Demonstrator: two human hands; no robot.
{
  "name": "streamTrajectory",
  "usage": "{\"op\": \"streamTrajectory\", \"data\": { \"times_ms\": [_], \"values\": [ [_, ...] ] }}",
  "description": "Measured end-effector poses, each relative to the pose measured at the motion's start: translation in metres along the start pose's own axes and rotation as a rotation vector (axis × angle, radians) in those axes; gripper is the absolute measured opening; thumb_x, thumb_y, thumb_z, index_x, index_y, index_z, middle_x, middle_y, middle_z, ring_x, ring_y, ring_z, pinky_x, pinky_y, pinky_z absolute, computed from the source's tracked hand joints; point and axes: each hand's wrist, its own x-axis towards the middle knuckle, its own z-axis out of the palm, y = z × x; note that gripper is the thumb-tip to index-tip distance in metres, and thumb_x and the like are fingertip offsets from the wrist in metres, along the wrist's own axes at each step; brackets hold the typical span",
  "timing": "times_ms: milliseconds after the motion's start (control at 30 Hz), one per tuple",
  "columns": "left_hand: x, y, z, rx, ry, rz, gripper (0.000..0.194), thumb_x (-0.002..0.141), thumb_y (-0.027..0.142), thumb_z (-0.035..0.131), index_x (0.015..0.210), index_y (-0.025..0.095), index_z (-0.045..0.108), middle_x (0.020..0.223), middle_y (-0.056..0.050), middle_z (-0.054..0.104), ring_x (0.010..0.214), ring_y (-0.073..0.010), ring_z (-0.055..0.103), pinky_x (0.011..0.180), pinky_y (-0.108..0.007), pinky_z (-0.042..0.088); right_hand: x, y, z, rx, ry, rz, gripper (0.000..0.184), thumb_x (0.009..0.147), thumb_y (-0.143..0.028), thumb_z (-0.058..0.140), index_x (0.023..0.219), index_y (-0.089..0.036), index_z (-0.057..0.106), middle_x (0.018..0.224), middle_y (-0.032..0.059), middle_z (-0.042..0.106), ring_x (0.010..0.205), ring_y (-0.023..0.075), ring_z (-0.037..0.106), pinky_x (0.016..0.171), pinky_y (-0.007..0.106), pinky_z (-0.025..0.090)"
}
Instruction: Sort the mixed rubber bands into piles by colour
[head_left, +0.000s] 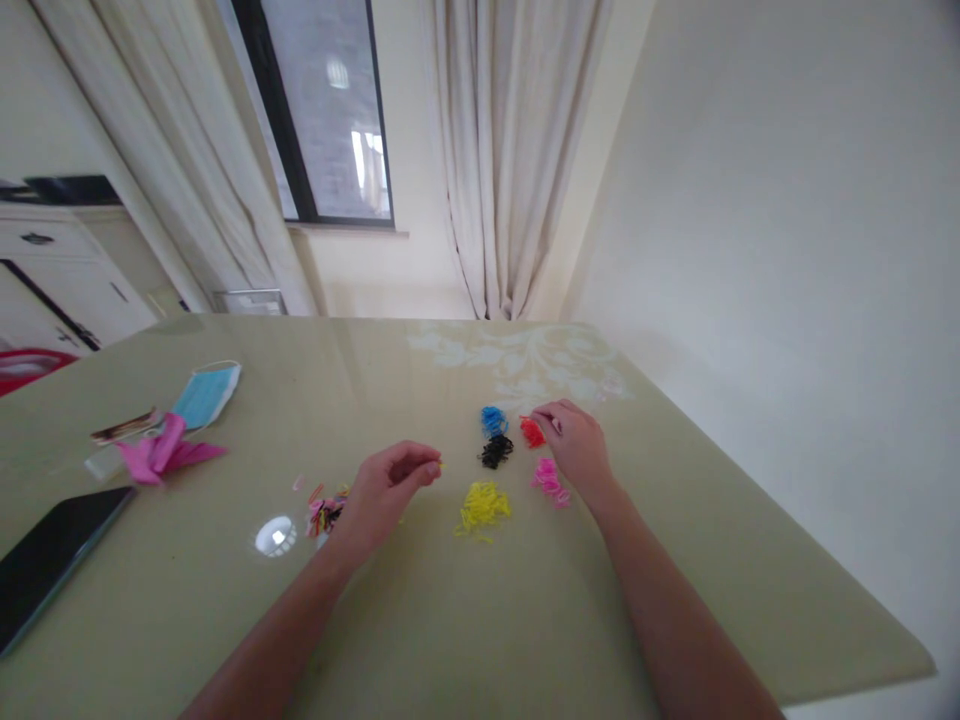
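My left hand [390,490] is closed in a pinch, with a bit of yellow rubber band [442,466] showing at the fingertips. Partly behind that hand lies a mixed heap of coloured rubber bands [325,512]. My right hand [574,440] has its fingertips pinched together at the red rubber bands [532,432]; whatever is between them is too small to make out. Between the hands are sorted piles: blue rubber bands [493,420], black rubber bands [496,452] and yellow rubber bands [484,507]. Pink rubber bands [550,482] lie just below my right hand.
On the left of the table [540,620] are a black phone [60,555], a pink folded piece [166,452] and a blue face mask [208,396]. A clear round object [275,536] sits beside the mixed heap. A wall [810,250] borders the table's right side.
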Motion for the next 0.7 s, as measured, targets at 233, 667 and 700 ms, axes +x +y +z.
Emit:
{"op": "streamTrajectory", "data": {
  "times_ms": [233, 667, 700],
  "values": [
    [-0.004, 0.008, 0.003, -0.07, -0.032, -0.005, 0.033, 0.077, 0.045, 0.08, 0.094, 0.018, 0.075, 0.082, -0.006, 0.08, 0.076, -0.02, 0.074, 0.076, -0.034, 0.062, -0.03, -0.064, 0.022, 0.458, -0.253, -0.271, 0.028, 0.096, -0.044, 0.073, 0.111, -0.021, 0.078, 0.09, 0.0041, 0.071, 0.069, 0.0148, 0.059, 0.069, 0.028, 0.047],
    [-0.008, 0.011, 0.009, -0.083, -0.135, -0.023, 0.03, 0.081, 0.045, 0.076, 0.095, 0.019, 0.072, 0.083, -0.005, 0.079, 0.078, -0.0207, 0.075, 0.075, -0.033, 0.06, -0.037, -0.076, 0.017, 0.559, -0.248, -0.345, 0.011, 0.098, -0.029, 0.071, 0.096, -0.021, 0.078, 0.088, 0.0031, 0.067, 0.07, 0.0134, 0.056, 0.069, 0.027, 0.046],
    [-0.008, 0.012, 0.008, -0.068, -0.137, -0.018, 0.031, 0.082, 0.046, 0.075, 0.096, 0.018, 0.072, 0.083, -0.005, 0.079, 0.079, -0.021, 0.074, 0.076, -0.033, 0.06, -0.036, -0.076, 0.015, 0.564, -0.24, -0.337, 0.011, 0.097, -0.029, 0.071, 0.095, -0.021, 0.078, 0.087, 0.0029, 0.067, 0.069, 0.0133, 0.055, 0.068, 0.027, 0.046]
  ]
}}
